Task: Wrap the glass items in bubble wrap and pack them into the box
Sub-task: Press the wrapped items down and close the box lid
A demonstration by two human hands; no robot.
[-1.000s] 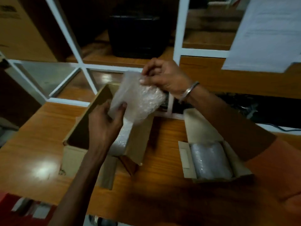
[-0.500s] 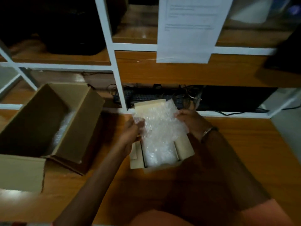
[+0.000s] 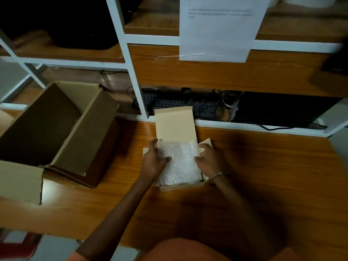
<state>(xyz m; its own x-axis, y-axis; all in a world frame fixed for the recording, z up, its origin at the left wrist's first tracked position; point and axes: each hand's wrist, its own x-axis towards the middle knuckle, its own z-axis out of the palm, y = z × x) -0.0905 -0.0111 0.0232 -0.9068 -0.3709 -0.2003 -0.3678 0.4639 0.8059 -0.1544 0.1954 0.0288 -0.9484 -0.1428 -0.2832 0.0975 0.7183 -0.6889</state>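
- Wooden bench (image 3: 263, 176) under white shelving; a big box (image 3: 56, 129) stands open at left.
- Half a second ago the wrapped bundle (image 3: 178, 162) hung above the small box (image 3: 175, 125); now it sits inside, flap up.
- Left hand (image 3: 153, 159) and right hand (image 3: 210, 160) flank it, fingers loosely curled against the wrap, tucking it down.
- Judged: this item is packed; closing the flap comes next.

open desk (image 3: 263, 166) right of small box (image 3: 180, 187), bare strip between small box and large open carton (image 3: 56, 129) on left, raised lid flap (image 3: 174, 123) and shelf frame (image 3: 135, 87) block behind, front desk free
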